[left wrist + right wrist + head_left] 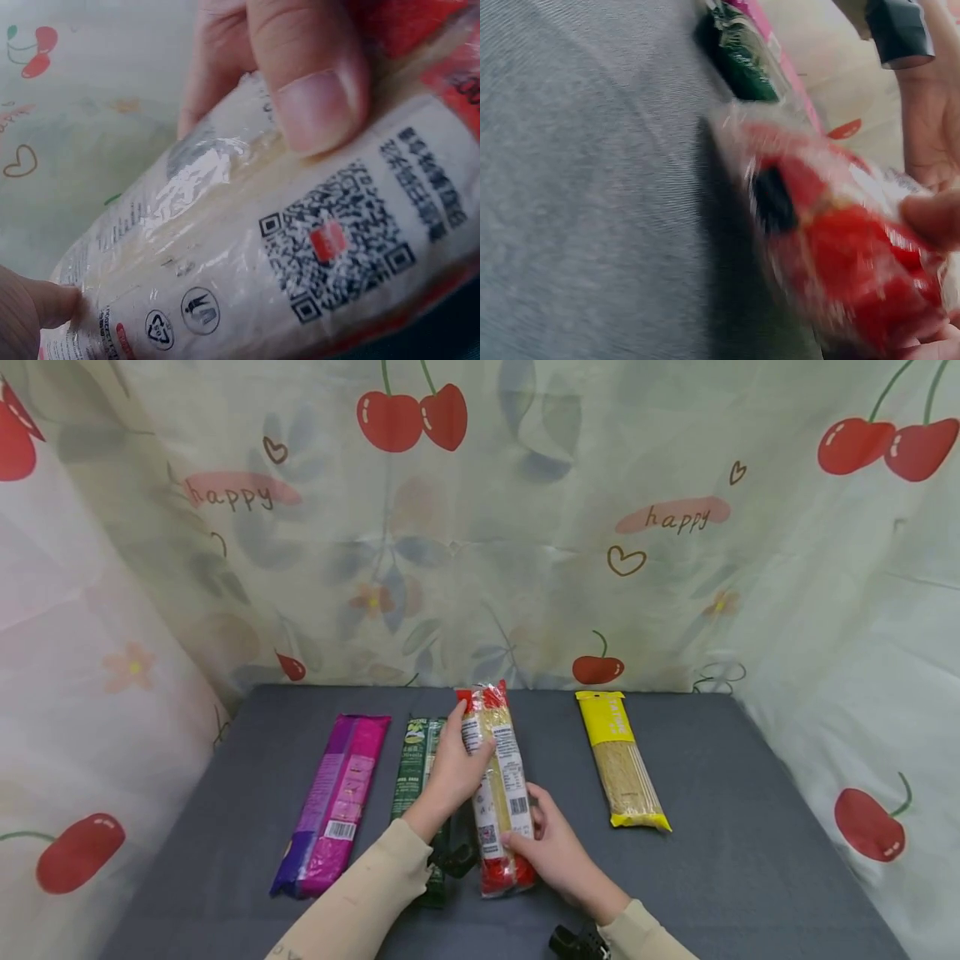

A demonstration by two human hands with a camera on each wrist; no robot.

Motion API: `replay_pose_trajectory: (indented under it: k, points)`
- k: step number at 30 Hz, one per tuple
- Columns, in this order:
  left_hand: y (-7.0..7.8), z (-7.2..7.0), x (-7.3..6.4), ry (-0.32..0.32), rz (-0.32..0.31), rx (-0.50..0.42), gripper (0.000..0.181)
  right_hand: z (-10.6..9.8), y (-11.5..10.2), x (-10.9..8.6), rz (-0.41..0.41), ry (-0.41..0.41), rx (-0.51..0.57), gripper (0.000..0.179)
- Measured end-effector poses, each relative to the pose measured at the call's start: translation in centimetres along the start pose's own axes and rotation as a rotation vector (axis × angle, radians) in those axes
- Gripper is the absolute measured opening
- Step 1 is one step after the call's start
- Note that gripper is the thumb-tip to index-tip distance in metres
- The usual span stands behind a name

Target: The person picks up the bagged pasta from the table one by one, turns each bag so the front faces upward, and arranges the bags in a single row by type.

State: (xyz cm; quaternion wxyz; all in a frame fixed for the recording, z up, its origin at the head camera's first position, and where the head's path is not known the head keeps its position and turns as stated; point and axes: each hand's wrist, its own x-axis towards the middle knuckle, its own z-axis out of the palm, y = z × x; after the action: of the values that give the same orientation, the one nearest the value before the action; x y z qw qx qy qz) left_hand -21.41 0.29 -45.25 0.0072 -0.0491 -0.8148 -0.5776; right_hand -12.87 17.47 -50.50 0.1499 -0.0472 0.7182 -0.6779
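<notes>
A clear pack of noodles (497, 785) with red ends and white printed panels is held by both hands, in the middle of the head view. My left hand (459, 764) grips its upper part, the thumb lying across the front. Lower down, my right hand (558, 852) pinches the right edge, thumb on the front near the bottom. The QR code (337, 240) on the pack shows large in the left wrist view. In the right wrist view the red lower end (847, 262) appears lifted off the cloth. The fingers behind the pack are mostly hidden.
A green pack (411, 777) lies just left, partly covered by the left arm. Farther left is a purple and pink pack (333, 806). A yellow noodle pack (624, 764) lies at right on the dark grey table (720, 877). Cherry-printed curtain (480, 593) surrounds the table.
</notes>
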Motion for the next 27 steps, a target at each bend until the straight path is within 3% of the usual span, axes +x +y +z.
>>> replay_pose_trajectory:
  k: [8, 14, 19, 24, 27]
  points:
    - [0.2, -0.3, 0.0, -0.040, 0.003, -0.095, 0.070, -0.9, -1.3, -0.1, -0.059, 0.071, -0.136, 0.073]
    - [0.4, -0.4, -0.1, -0.024, 0.013, -0.080, 0.071, -1.6, -2.2, -0.1, -0.111, 0.145, -0.281, 0.068]
    - [0.6, -0.4, -0.1, -0.054, -0.011, -0.097, 0.077, -1.9, -2.6, -0.1, -0.160, 0.249, -0.474, 0.068]
    - [0.3, 0.0, -0.3, -0.083, -0.019, -0.199, 0.073, -1.7, -2.9, -0.1, -0.254, 0.322, -0.687, 0.070]
    - [0.3, 0.2, -0.4, -0.100, -0.062, -0.277, 0.071, -1.5, -3.0, -0.1, -0.312, 0.350, -0.822, 0.072]
